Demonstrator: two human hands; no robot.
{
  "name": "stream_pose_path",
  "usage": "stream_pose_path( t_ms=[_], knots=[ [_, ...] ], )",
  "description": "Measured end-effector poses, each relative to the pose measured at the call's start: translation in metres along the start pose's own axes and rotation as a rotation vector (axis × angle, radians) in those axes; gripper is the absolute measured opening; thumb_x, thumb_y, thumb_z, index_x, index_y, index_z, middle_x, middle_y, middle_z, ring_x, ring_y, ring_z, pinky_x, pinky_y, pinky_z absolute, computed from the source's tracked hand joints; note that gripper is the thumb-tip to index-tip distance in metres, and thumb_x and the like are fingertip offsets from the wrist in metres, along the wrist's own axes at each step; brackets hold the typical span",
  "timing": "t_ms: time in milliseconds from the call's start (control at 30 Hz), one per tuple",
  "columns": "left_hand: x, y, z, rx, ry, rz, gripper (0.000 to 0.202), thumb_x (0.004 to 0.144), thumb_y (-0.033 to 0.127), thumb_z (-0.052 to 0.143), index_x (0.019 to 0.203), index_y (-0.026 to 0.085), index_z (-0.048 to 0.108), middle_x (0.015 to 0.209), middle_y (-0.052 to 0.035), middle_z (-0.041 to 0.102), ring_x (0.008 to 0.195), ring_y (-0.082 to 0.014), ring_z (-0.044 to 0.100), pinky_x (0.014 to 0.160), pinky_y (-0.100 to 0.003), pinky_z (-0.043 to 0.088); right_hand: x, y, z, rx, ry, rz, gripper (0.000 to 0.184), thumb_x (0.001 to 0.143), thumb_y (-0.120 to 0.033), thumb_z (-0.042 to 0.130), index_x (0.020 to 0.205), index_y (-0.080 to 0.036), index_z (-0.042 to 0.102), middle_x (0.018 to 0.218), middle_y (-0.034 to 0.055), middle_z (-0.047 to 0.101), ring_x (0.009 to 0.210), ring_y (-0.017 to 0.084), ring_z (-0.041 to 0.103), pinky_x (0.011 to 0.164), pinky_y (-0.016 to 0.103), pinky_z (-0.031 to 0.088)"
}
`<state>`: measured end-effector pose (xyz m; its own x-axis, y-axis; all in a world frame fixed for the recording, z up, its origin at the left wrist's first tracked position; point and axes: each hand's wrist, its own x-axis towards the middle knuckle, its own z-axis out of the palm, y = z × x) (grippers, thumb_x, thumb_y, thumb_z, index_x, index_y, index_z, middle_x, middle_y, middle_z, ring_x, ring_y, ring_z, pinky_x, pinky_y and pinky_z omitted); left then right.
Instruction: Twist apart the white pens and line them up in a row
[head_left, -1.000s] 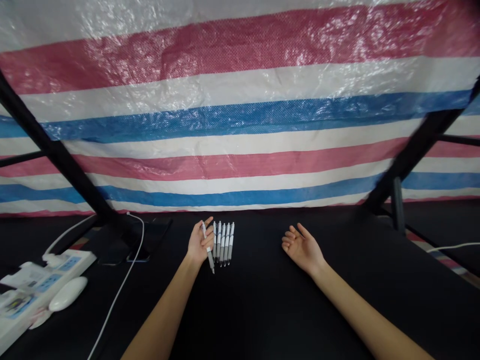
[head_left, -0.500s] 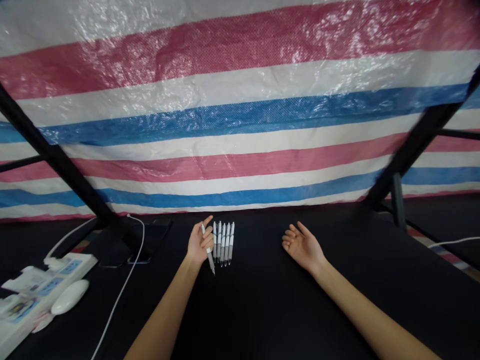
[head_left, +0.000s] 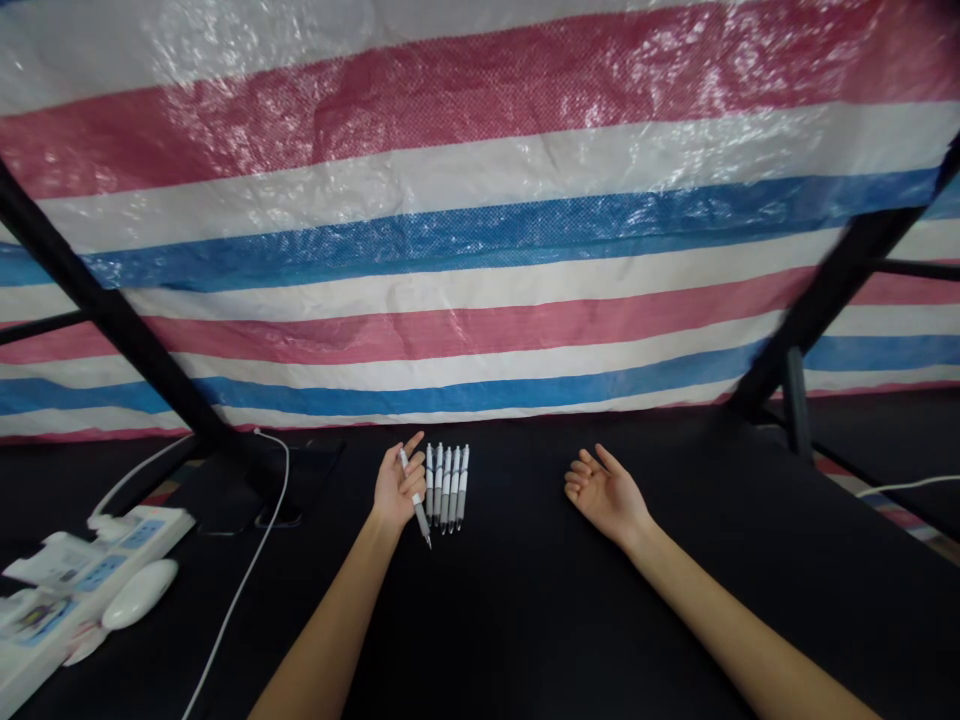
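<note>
My left hand (head_left: 396,488) rests palm up on the black table (head_left: 525,600) with a white and grey pen (head_left: 418,506) held between thumb and fingers, its tip pointing toward me. Just right of that hand, several matching pens (head_left: 448,486) lie side by side in a neat row. My right hand (head_left: 604,492) lies palm up further right, fingers loosely apart and holding nothing.
A white power strip (head_left: 82,578) and a white mouse (head_left: 139,594) sit at the left edge, with a white cable (head_left: 240,580) running across. Two dark phones (head_left: 292,480) lie behind them. Black frame bars (head_left: 120,320) and a striped tarp (head_left: 480,250) stand at the back.
</note>
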<state>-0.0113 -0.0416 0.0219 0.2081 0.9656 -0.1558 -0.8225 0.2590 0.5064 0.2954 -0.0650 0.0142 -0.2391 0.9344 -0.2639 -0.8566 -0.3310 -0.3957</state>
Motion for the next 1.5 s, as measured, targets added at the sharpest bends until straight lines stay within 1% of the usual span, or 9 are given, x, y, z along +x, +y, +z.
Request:
stream_pose_path(
  t_ms=[533,700,800,900,1033,1167,1300,1400,1500],
  knots=[
    [-0.002,0.000,-0.001,-0.051,0.016,0.032,0.028,0.089,0.020,0.032,0.095,0.013,0.059,0.047,0.0082,0.030,0.029,-0.0031,0.018,0.029,-0.015,0.007,0.000,0.000,0.002,0.015,0.010,-0.006,0.022,0.087,-0.030,0.046,0.070,-0.019,0.055,0.053,-0.0027,0.044,0.046,0.010,0.044,0.046,0.023,0.042],
    [-0.005,-0.003,0.013,-0.012,0.084,0.081,0.035,0.094,0.029,0.028,0.089,0.011,0.058,0.048,0.0073,0.032,0.030,-0.0028,0.023,0.030,-0.014,0.016,-0.002,0.001,0.006,0.023,0.021,-0.008,0.027,0.089,-0.031,0.042,0.069,-0.019,0.055,0.052,-0.0022,0.045,0.046,0.010,0.043,0.046,0.022,0.041],
    [0.000,-0.010,0.028,0.096,0.078,0.074,0.025,0.091,0.031,0.040,0.089,0.012,0.056,0.049,0.0069,0.035,0.032,-0.0032,0.028,0.031,-0.013,0.018,-0.004,0.001,0.007,0.020,0.028,-0.011,0.028,0.090,-0.031,0.041,0.069,-0.018,0.055,0.051,-0.0019,0.045,0.046,0.009,0.043,0.046,0.021,0.041],
    [0.011,-0.024,0.044,0.318,0.060,0.145,0.012,0.085,0.023,0.050,0.093,0.014,0.053,0.052,0.0052,0.045,0.036,-0.0042,0.038,0.034,-0.012,0.023,-0.004,0.001,0.008,0.016,0.038,-0.009,0.032,0.091,-0.032,0.038,0.068,-0.018,0.055,0.051,-0.0018,0.046,0.045,0.009,0.043,0.046,0.021,0.041],
    [0.030,-0.045,0.054,0.750,0.035,0.278,0.024,0.083,0.034,0.053,0.101,0.018,0.049,0.057,0.0006,0.058,0.042,-0.0114,0.053,0.043,-0.019,0.036,-0.003,0.001,0.008,0.013,0.044,-0.005,0.034,0.091,-0.032,0.038,0.068,-0.017,0.056,0.050,-0.0015,0.046,0.045,0.009,0.042,0.045,0.021,0.041],
    [0.041,-0.055,0.056,1.526,-0.020,0.502,0.021,0.086,0.030,0.050,0.104,0.019,0.052,0.064,-0.0016,0.065,0.062,-0.0171,0.062,0.066,-0.028,0.042,-0.002,0.002,0.007,0.009,0.050,-0.002,0.033,0.090,-0.032,0.041,0.067,-0.017,0.057,0.050,-0.0014,0.046,0.045,0.009,0.043,0.045,0.021,0.041],
    [0.046,-0.055,0.053,2.177,0.058,0.605,0.027,0.090,0.027,0.039,0.106,0.016,0.056,0.081,-0.0085,0.067,0.085,-0.0236,0.061,0.085,-0.040,0.036,-0.001,0.002,0.006,-0.014,0.046,-0.002,0.031,0.089,-0.032,0.043,0.067,-0.017,0.058,0.050,-0.0016,0.046,0.044,0.009,0.043,0.045,0.021,0.041],
    [0.049,-0.058,0.046,2.373,0.069,0.596,0.028,0.090,0.021,0.034,0.097,0.015,0.061,0.094,-0.0113,0.066,0.098,-0.0249,0.056,0.088,-0.042,0.032,0.000,0.002,0.005,-0.032,0.040,-0.003,0.030,0.089,-0.032,0.044,0.067,-0.017,0.058,0.049,-0.0020,0.046,0.044,0.009,0.043,0.045,0.020,0.041],
    [0.052,-0.059,0.041,2.418,0.091,0.595,0.028,0.089,0.021,0.036,0.102,0.016,0.060,0.105,-0.0117,0.062,0.103,-0.0253,0.052,0.088,-0.041,0.032,0.000,0.003,0.005,-0.045,0.038,-0.003,0.030,0.088,-0.032,0.045,0.066,-0.017,0.058,0.049,-0.0024,0.046,0.044,0.009,0.042,0.045,0.020,0.040]
  ],
)
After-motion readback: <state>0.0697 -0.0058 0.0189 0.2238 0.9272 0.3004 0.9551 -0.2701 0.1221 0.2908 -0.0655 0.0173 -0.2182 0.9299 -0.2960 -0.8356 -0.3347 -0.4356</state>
